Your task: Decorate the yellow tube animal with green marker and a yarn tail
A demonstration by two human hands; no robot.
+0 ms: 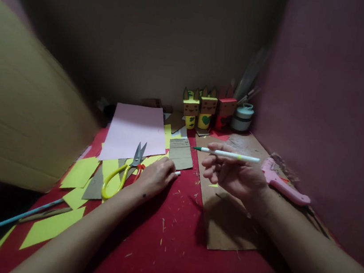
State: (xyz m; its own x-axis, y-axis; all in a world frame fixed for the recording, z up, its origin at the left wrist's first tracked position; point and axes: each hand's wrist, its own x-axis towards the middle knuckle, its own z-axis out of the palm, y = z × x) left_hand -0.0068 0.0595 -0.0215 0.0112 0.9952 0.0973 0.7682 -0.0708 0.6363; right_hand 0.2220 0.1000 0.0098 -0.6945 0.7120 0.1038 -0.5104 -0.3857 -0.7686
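My right hand (236, 172) is raised over the brown cardboard sheet (223, 227), palm turned up. Lying across its fingers is a white marker (226, 154) with a bare green tip pointing left and a yellow band. My left hand (158, 176) rests closed on the red tabletop, with a small white-ended piece (177, 173) poking out from its fingers; most of that piece is hidden. Beside this hand, a pair of scissors (137, 159) with yellow and red handles lies with its blades apart. Just beyond is a small grey cardboard square (180, 153).
Pink paper (136, 130) lies behind the scissors, and yellow paper pieces (79, 174) spread leftward near a blue stick (29, 212). Cardboard figures with ears (207, 108) stand at the back by a grey-blue jar (242, 117). A pink glue gun (285, 183) lies right.
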